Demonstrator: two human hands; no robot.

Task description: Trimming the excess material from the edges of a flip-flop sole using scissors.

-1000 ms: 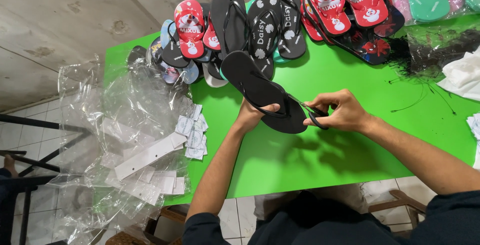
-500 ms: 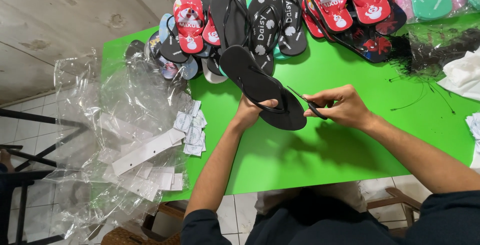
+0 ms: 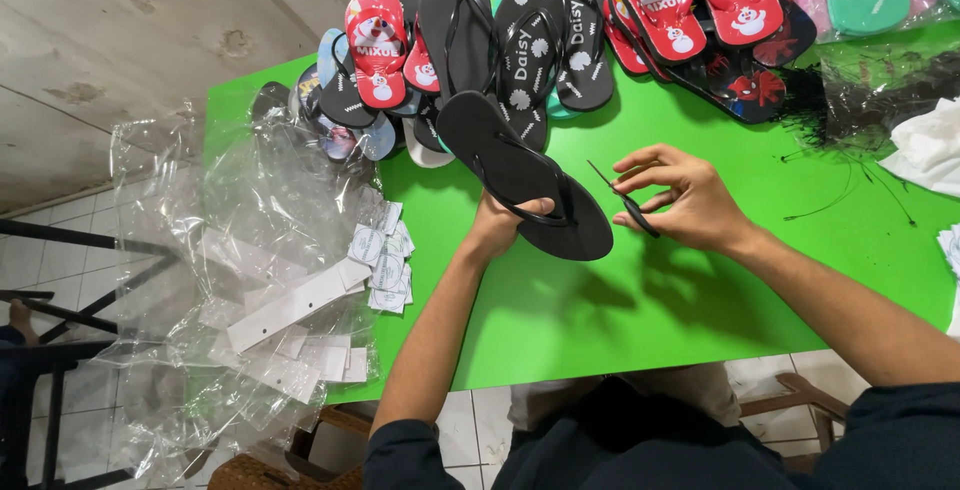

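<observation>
My left hand (image 3: 505, 222) grips a plain black flip-flop (image 3: 520, 175) from underneath, thumb over its strap, holding it above the green table (image 3: 620, 310). My right hand (image 3: 680, 198) is just right of the sandal's heel, its fingers closed on a small pair of black scissors (image 3: 625, 202) whose thin tip points up and left. The scissors sit clear of the sandal.
A heap of flip-flops (image 3: 520, 30), black, red and patterned, lies along the far table edge. Clear plastic bags (image 3: 230, 280) with white card strips and paper tags (image 3: 380, 260) cover the left end. Black threads and more wrapping (image 3: 870, 90) lie at the right, beside white cloth (image 3: 930, 145).
The right hand has pulled the scissors away from the sandal's strap toward the right. The left hand has lifted and turned the flip-flop slightly.
</observation>
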